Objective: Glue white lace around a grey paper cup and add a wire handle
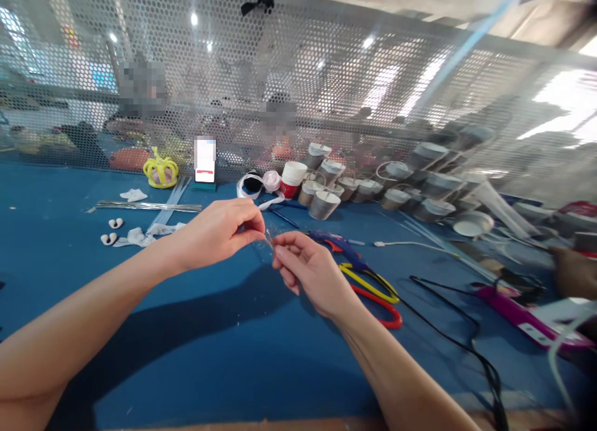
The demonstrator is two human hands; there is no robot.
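Note:
Above the middle of the blue table, my left hand [236,227] and my right hand [305,263] almost meet, fingertips facing each other. Both are closed in a pinch. Between them shows a small thin piece [269,239], light brownish, too small to name; the fingertips hide its ends. Just beyond my right hand lies a blue hot glue gun [347,250] with a red trigger. Scissors [375,288] with yellow and red handles rest beside my right wrist. Left of my left hand, a bundle of thin metal wires [149,206] lies on the table.
Grey buckets [324,204] and red and white paper cups [293,177] stand along the mesh screen [326,64]. A yellow crown-shaped piece [161,171] and a phone [205,160] are at the back left. Black cables [448,331] and a purple power strip [513,316] lie right.

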